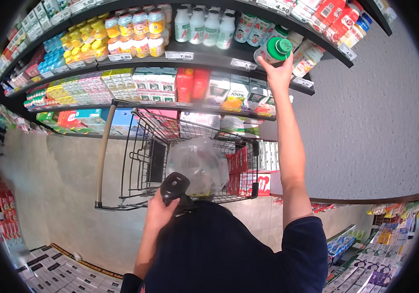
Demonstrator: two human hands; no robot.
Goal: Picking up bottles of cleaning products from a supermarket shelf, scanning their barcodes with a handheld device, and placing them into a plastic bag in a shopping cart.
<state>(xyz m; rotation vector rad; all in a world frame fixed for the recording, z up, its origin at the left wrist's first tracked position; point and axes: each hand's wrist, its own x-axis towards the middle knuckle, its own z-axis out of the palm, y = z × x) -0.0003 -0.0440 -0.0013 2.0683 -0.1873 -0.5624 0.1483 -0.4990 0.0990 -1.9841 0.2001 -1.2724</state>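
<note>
A bottle with a green cap and green shoulder [276, 49] is gripped by my right hand [278, 72] at the right front edge of the upper drinks shelf, its cap towards the camera. Similar green-topped bottles [260, 31] stand just behind it, with white bottles [211, 27] to their left. Low in front of my body, my left hand [161, 208] is closed around a black handheld scanner-like device [174, 186]. Past the device, a wire shopping cart [135, 161] holds a clear plastic bag [197, 164], whose contents I cannot make out.
Cartons [218, 89] and bottles fill the curved-looking shelves ahead, with price strips [243, 64] along their edges. A grey textured panel [359, 121] is at the right. Red and white boxes [255, 184] are beyond the cart's right end. Stacked boxes [70, 273] lie at the lower left.
</note>
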